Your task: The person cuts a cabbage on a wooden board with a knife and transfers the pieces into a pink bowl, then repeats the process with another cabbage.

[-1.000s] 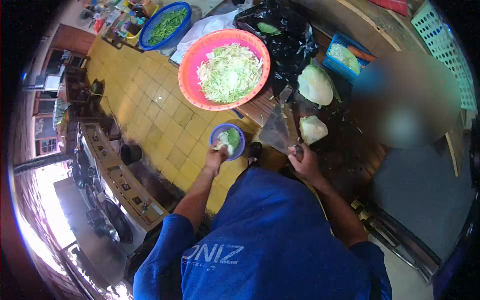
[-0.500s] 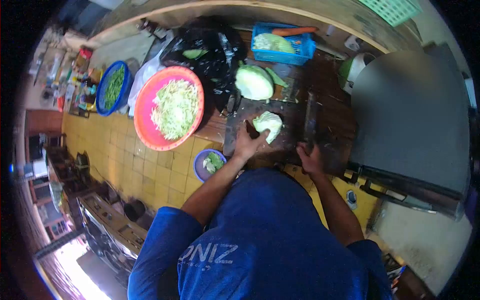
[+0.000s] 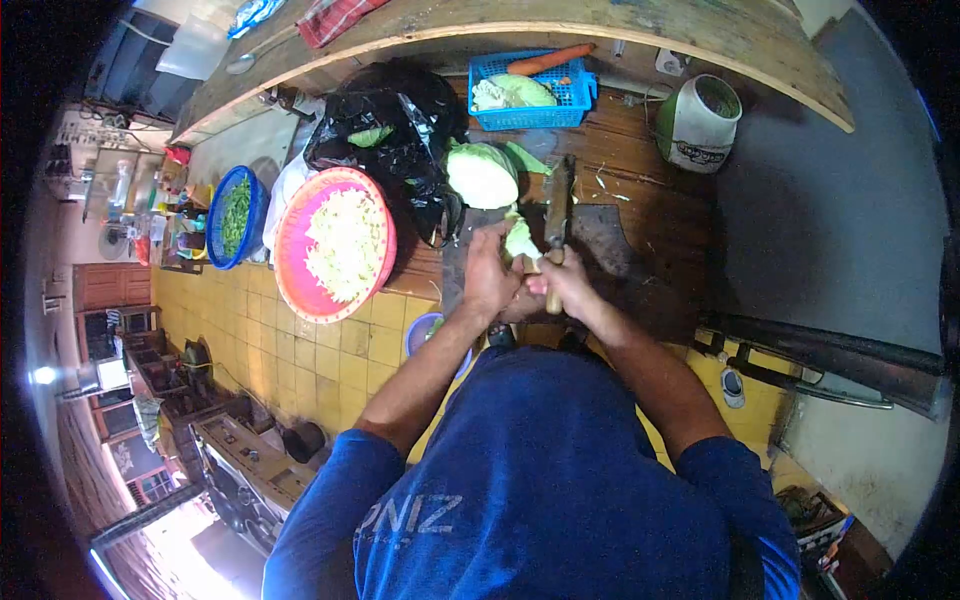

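My left hand (image 3: 489, 274) is closed around a pale green cabbage piece (image 3: 520, 241) over the dark cutting board (image 3: 606, 234). Close beside it, my right hand (image 3: 572, 285) grips a knife (image 3: 558, 205) by its light handle, the blade pointing away from me. Some fingers of my right hand also seem to reach the cabbage piece; exact contact is hidden. A larger cut cabbage (image 3: 483, 176) lies just beyond the board. To the left, a pink colander (image 3: 287, 250) holds shredded cabbage.
A blue basket (image 3: 530, 118) with cabbage and a carrot (image 3: 550, 59) stands at the back, near a black plastic bag (image 3: 390, 115). A blue colander (image 3: 258, 215) of greens is at far left. A green-white container (image 3: 700, 122) stands back right. A wooden shelf (image 3: 500, 38) overhangs the counter.
My right hand has moved left with the knife, up against my left hand and the cabbage piece. The cabbage piece is now more covered by my fingers. The camera view has shifted.
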Available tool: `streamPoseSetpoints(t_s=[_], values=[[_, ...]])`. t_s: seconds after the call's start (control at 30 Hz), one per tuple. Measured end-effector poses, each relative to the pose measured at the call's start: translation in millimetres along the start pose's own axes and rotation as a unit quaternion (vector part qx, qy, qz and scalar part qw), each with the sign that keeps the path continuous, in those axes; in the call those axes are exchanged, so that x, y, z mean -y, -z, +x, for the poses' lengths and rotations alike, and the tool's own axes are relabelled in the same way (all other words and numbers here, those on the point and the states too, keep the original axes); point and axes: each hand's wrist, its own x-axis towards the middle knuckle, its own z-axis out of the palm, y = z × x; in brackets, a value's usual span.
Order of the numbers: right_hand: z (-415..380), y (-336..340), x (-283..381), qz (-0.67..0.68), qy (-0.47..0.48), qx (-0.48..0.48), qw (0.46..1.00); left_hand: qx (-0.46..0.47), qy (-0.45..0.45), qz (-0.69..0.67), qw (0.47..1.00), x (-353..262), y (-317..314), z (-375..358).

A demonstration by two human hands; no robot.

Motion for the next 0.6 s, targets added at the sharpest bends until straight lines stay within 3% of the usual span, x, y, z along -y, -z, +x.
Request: streamPoseSetpoints(t_s=[0.07,0.1,0.13,0.2,0.4,0.47,0.53,0.6], values=[[7.6,3.8,-22.8,-0.051,-0.016,0.035,0.998,0.085,-0.053,0.045,0.994,13.2,-2.5,2.3],[12.1,10.9,-36.7,-0.052,-0.011,0.052,0.997,0.152,-0.008,0.065,0.986,18.2,-6.1,0.1],[13.1,15.4,-40.7,-0.053,-0.010,0.050,0.997,0.153,-0.010,0.063,0.986,25.9,-11.4,-4.4],[11.0,22.5,-41.5,-0.103,-0.015,0.020,0.994,0.128,-0.156,0.086,0.976,34.2,-19.6,-14.1],[2.7,48.0,-29.7,-0.028,-0.002,-0.032,0.999,0.126,-0.139,0.033,0.982,37.4,-27.7,-18.1],[4.3,51.5,-32.9,-0.047,0.038,-0.121,0.991,0.139,-0.138,0.112,0.974,41.2,-22.9,-17.8],[-0.6,55.5,-26.4,-0.068,0.052,-0.124,0.989,0.157,-0.137,0.111,0.972,43.2,-21.7,-13.1],[-10.3,60.6,-20.5,-0.117,0.081,-0.114,0.983,0.178,0.002,0.072,0.981,45.9,-22.7,-5.6]])
